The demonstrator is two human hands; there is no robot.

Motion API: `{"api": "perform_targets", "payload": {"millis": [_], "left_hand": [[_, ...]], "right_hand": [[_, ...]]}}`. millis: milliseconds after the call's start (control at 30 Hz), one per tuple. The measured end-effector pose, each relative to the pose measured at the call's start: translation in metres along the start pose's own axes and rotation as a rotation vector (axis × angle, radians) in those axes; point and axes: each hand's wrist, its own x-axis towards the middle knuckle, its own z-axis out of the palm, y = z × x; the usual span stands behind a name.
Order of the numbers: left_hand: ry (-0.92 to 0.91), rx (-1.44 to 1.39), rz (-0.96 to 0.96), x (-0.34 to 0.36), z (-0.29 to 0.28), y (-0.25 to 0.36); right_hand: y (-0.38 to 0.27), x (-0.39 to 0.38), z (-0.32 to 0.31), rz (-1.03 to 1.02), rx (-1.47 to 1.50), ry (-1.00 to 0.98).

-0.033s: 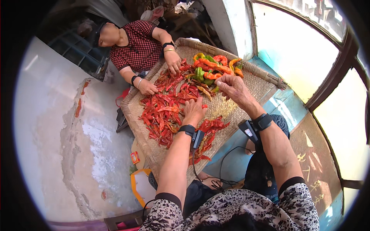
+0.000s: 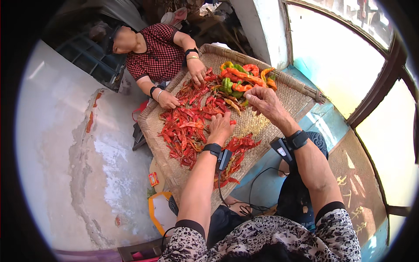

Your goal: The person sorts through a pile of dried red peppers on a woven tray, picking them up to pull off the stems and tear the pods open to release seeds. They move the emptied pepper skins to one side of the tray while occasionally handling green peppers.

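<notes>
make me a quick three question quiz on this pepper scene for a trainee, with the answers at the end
1. What is scattered on the woven tray, to the right of the person's left hand?
a) walnuts
b) pale yellow seeds
c) eggs

2. True or false: the pile with green and orange peppers lies toward the tray's far edge.

3. How many of the co-worker's hands are at the red peppers?

Key: 1 b; 2 true; 3 two.

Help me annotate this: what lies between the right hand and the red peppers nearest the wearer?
Pale seeds on the woven tray, as the head view shows.
</notes>
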Motion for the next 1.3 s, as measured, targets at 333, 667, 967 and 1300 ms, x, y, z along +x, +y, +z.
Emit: {"api": "perform_targets", "payload": {"millis": [333,667,967,1300], "left_hand": [[-0.108,-0.355,0.269,-0.058,-0.007,-0.014],[0.115,-0.577,0.354,-0.098,-0.044,-0.001],[0.247,-1.319,0.134,-0.088,-0.07,-0.02],[0.154,-0.358,0.101,-0.047,-0.058,-0.036]], "right_hand": [[0.013,0.002,0.015,0.047,-0.071,-0.076],[0.029,0.01,0.031,-0.033,-0.117,-0.154],[0.027,-0.005,0.043,-0.25,-0.316,-0.453],[0.027,0.024,0.035,-0.049,-0.119,0.0]]}}
